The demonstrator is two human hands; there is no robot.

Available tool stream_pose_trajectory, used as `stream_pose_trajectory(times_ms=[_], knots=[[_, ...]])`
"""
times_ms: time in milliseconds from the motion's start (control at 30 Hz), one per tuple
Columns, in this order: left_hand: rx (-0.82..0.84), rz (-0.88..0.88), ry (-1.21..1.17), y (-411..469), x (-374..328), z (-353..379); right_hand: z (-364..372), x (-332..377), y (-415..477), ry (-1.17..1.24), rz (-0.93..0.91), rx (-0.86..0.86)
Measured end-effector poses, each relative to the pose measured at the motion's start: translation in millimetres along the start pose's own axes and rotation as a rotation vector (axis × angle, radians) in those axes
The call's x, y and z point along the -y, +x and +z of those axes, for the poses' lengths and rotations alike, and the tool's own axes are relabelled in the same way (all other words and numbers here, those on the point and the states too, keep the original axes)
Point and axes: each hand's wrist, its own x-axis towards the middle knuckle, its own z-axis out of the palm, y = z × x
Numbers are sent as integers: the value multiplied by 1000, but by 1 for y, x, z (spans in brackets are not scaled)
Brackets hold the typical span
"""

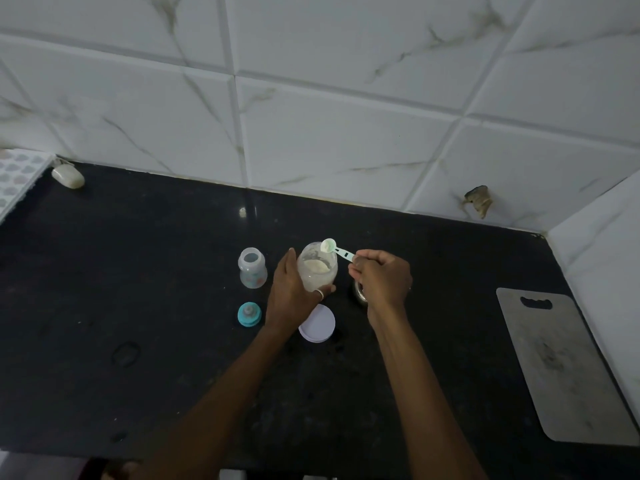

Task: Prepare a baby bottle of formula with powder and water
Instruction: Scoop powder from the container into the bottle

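Observation:
An open clear jar of pale formula powder [317, 266] stands on the black counter [138, 271], gripped around its side by my left hand [294, 292]. My right hand [381, 277] pinches the handle of a small pale green scoop [329, 244], whose bowl holds powder at the jar's far rim. The uncapped baby bottle [252, 267] stands upright left of the jar. Its teal nipple ring [248, 314] lies in front of it. The jar's white lid [318, 323] lies flat near my left wrist.
A small metal cup [360, 294] sits mostly hidden under my right hand. A grey cutting board [561, 365] lies at the counter's right, by the tiled side wall. A white soap-like object [68, 176] rests at the back left corner.

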Motion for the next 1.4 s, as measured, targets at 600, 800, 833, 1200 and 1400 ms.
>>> stream_pose_trajectory(times_ms=[600, 800, 833, 1200, 1400], knots=[[-84, -47, 60, 21, 39, -113, 48, 27, -36, 86, -89, 124], [72, -78, -57, 24, 62, -98, 52, 19, -36, 111, -59, 128], [65, -60, -71, 24, 65, -95, 52, 17, -35, 109, -55, 127], [-130, 66, -189, 25, 50, -113, 49, 20, -42, 154, -13, 143], [-230, 203, -166, 19, 14, -133, 51, 49, -56, 242, -62, 204]])
